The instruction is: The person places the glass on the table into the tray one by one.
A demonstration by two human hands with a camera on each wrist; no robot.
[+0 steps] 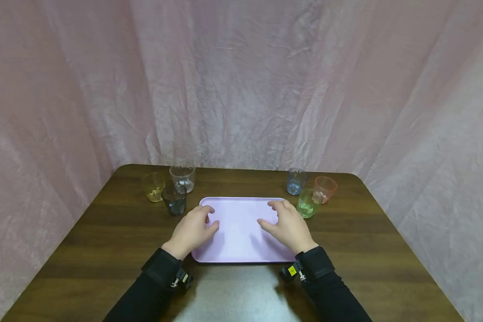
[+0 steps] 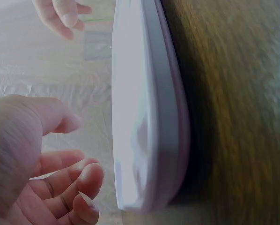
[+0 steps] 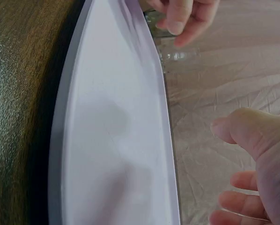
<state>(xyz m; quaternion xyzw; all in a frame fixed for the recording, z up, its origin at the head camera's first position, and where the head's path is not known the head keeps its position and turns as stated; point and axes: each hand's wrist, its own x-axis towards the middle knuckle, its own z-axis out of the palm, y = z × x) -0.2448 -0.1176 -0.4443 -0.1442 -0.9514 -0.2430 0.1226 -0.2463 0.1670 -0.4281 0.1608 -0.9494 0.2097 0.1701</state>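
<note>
A lilac tray (image 1: 241,230) lies flat on the wooden table. Above its left side hovers my left hand (image 1: 193,229), fingers loosely bent and thumb apart, holding nothing. My right hand (image 1: 287,226) hangs over the tray's right side in the same relaxed way, also holding nothing. In the left wrist view the left hand (image 2: 51,164) is apart from the tray (image 2: 135,117). The right wrist view has the right hand (image 3: 252,164) clear of the tray (image 3: 116,93) too. Nearest the right fingers stands a green cup (image 1: 308,203); nearest the left, a dark grey cup (image 1: 175,200).
Behind the grey cup, at left, stand a yellow cup (image 1: 153,187) and a clear cup (image 1: 183,177). At right are a blue cup (image 1: 296,181) and an orange-red cup (image 1: 325,188). Pale pink curtains (image 1: 241,89) hang behind the table (image 1: 104,250).
</note>
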